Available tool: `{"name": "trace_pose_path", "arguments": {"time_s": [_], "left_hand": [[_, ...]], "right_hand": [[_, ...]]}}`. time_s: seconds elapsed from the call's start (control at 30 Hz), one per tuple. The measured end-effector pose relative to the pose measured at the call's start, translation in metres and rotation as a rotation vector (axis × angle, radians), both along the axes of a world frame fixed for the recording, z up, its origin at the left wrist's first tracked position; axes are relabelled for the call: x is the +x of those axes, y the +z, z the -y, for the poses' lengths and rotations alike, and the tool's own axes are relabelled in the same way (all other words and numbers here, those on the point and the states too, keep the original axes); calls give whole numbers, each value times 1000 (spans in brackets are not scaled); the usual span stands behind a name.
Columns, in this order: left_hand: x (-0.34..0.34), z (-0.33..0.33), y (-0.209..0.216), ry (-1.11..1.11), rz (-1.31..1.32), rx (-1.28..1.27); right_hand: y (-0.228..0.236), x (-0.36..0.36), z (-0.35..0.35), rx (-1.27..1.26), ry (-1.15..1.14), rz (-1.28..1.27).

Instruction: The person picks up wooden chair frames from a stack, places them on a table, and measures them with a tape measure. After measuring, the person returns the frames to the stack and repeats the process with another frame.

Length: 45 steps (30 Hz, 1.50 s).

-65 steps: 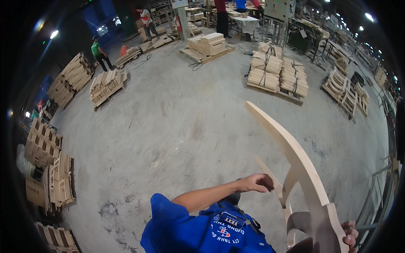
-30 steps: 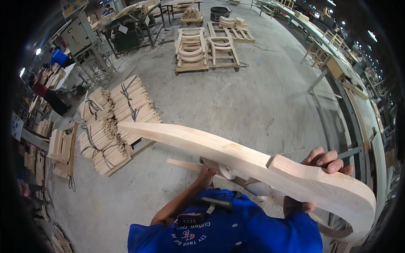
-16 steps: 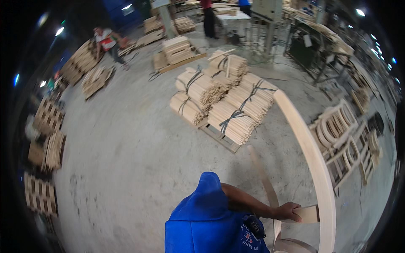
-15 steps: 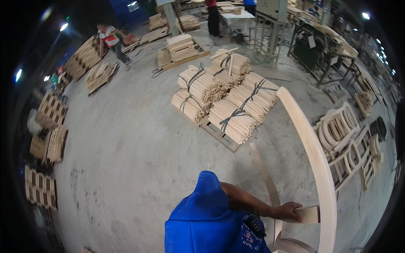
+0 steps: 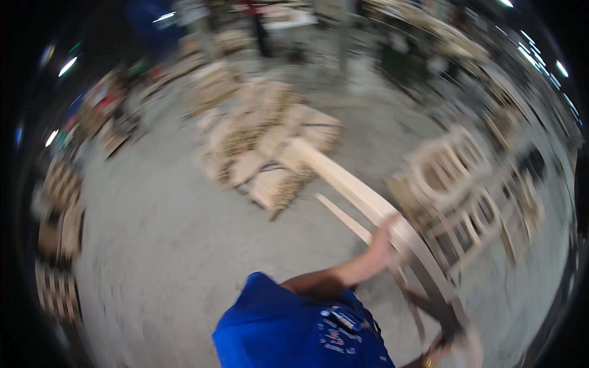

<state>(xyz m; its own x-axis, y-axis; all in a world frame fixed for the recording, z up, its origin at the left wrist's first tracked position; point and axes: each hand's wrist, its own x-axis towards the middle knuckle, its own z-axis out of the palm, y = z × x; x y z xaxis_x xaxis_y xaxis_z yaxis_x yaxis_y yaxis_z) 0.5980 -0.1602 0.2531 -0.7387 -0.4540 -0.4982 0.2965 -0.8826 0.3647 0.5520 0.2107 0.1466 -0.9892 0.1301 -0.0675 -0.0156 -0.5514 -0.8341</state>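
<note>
A pale wooden chair frame (image 5: 353,187) with long curved legs slants from the lower right toward the middle of the view. My left hand (image 5: 381,246) is closed around the long curved leg, about midway along it. A second, thinner leg (image 5: 343,216) runs beside it, nearer to me. Low at the right, my right hand (image 5: 434,351), with a gold-coloured band at its wrist, grips the lower curved part of the frame; its fingers are partly hidden and blurred. My arms come from a blue shirt (image 5: 276,331).
Bundles of wooden sticks (image 5: 270,175), tied with dark straps, are stacked on the floor ahead. Curved chair parts (image 5: 451,165) stand at the right. Stacked wooden pieces (image 5: 58,288) line the left side. Farther back are a white-covered table (image 5: 285,18) and machinery.
My left hand has gone from a short crosspiece to the long leg. The frame has swung leftward, and my right hand has come into view. The whole view has turned and is blurred.
</note>
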Motion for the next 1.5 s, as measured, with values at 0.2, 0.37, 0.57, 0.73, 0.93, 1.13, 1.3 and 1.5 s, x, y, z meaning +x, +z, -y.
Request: {"name": "trace_pose_path", "arguments": {"time_s": [0.2, 0.37, 0.57, 0.73, 0.93, 1.13, 1.3, 1.5], "left_hand": [[-169, -75, 36, -119, -329, -252], [-302, -201, 39, -527, -429, -449], [-448, -303, 5, -1003, -565, -887], [-589, -340, -41, -1084, -745, -812], [-750, -365, -118, -1388, -776, -402], [-864, -341, -236, -1441, -657, -276], [-974, -236, -324, -1322, -294, -417], [-1015, -228, -401, -1336, 157, -1200]], "right_hand": [[-30, -63, -49, -237, -2, 67], [-72, -98, -46, -486, 71, 15], [-76, -170, -32, -408, 242, 500], [-67, -239, -107, -165, 234, 441], [-80, -330, -166, 203, 57, 692], [-91, -305, -166, -127, -351, 927], [-86, -275, -151, -277, -441, 1021], [-121, -312, -156, -288, -304, 1178]]}}
